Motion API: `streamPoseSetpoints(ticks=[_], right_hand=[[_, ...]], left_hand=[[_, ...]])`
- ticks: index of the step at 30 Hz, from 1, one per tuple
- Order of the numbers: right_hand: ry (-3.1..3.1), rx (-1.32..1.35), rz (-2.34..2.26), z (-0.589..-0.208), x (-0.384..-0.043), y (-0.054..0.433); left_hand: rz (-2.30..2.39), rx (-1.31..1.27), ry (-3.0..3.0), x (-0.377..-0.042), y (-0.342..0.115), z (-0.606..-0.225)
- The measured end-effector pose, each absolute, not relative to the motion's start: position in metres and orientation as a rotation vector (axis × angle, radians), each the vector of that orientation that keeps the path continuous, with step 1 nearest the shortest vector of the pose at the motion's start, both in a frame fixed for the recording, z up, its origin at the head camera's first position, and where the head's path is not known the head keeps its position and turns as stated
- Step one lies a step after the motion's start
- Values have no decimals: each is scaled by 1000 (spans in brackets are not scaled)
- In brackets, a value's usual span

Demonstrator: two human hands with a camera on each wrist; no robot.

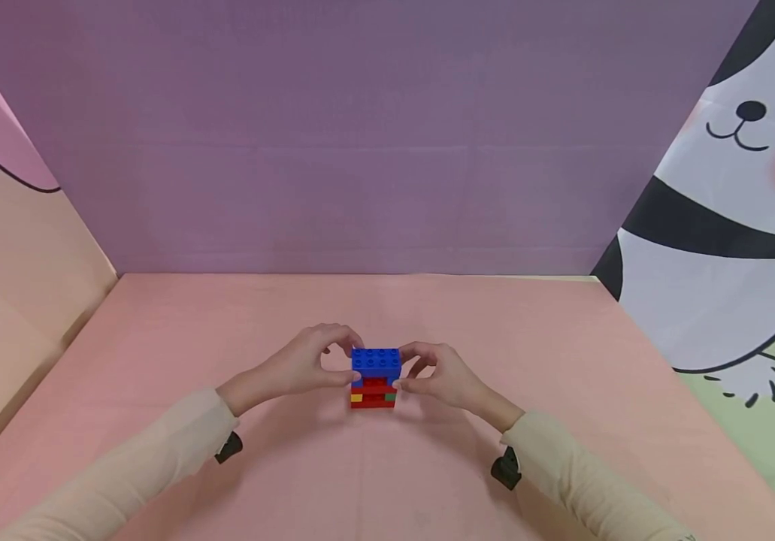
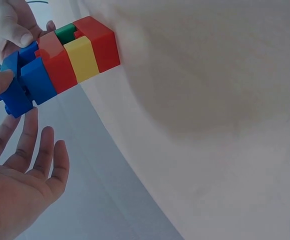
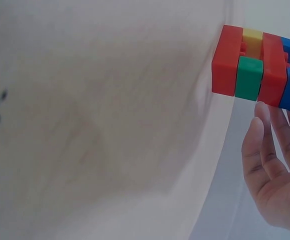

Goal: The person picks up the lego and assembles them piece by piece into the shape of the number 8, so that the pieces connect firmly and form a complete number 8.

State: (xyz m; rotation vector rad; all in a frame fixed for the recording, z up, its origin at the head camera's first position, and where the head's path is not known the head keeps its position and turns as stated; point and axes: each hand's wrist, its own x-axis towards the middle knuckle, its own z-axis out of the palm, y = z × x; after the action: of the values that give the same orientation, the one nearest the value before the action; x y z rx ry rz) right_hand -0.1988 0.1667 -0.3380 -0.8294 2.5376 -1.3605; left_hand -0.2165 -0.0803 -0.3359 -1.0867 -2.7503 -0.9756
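Note:
A stack of toy building bricks stands upright on the table between both hands. Its bottom red brick (image 2: pixel 102 45) carries a yellow brick (image 2: pixel 82 59) and a green brick (image 3: pixel 249 76), set apart. Above them lies another red brick (image 3: pixel 272 70), then two small blue bricks. The wide blue brick (image 1: pixel 376 361) on top is slightly askew, with a narrow gap beneath it in the left wrist view. My left hand (image 1: pixel 309 362) pinches this top brick between thumb and fingers. From the other side, my right hand (image 1: pixel 443 376) grips the stack at its small blue bricks.
A pink cloth covers the table (image 1: pixel 258 481). Behind it rises a purple backdrop (image 1: pixel 360 135), with a panda print (image 1: pixel 725 300) on the right side panel. Each wrist wears a small black device below its sleeve.

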Motion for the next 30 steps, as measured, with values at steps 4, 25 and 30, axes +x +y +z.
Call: streamPoseSetpoints(ticks=[4, 25, 30], right_hand=[[2530, -837, -1375, -338, -199, 167], [2542, -818, -1373, -340, -200, 166], [2558, -825, -1366, -361, -214, 171]], left_hand=[[-971, -1083, -2749, -216, -80, -335], [-979, -1032, -2768, -216, -81, -339], [-977, -1034, -2762, -216, -81, -339]])
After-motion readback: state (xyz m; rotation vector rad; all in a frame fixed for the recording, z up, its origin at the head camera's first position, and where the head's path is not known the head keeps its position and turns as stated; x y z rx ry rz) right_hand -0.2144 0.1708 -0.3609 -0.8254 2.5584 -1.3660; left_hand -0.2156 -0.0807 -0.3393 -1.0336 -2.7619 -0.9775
